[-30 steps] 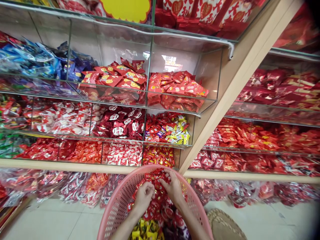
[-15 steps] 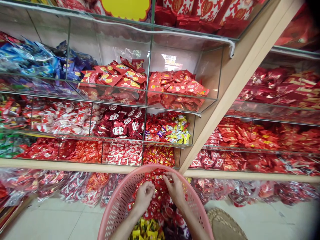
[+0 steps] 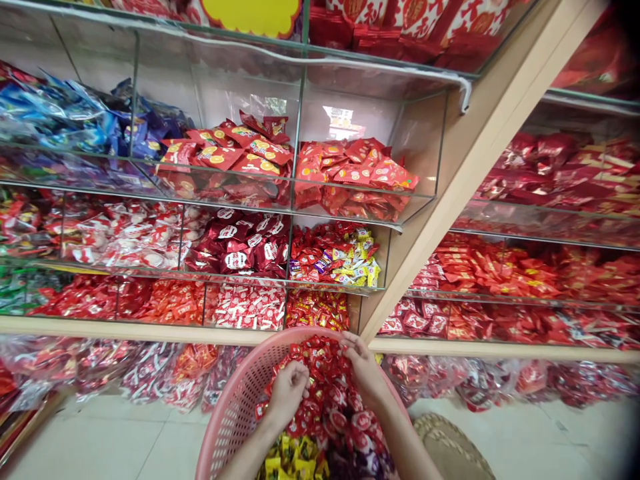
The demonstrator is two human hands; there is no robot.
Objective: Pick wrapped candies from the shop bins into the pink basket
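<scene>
A pink plastic basket holds loose wrapped candies below me. Red-wrapped candies fill its far part, and yellow-wrapped candies lie nearest to me. My left hand is over the red candies at the left, its fingers curled in together; whatever may be in them is hidden. At the far right of the basket, my right hand is by the rim, its fingers slightly bent and apart, with nothing visible in them. Red and white round-patterned candies lie between my forearms.
Ahead stand shelves with clear bins of candies, among them red orange-printed packets and dark red packets. A slanting wooden post divides the shelving. Plastic bags of candy lie underneath. A woven stool stands at the basket's right.
My right hand has moved right and slightly away, from above the red candies to the basket's far right rim. My left hand has stayed nearly in place.
</scene>
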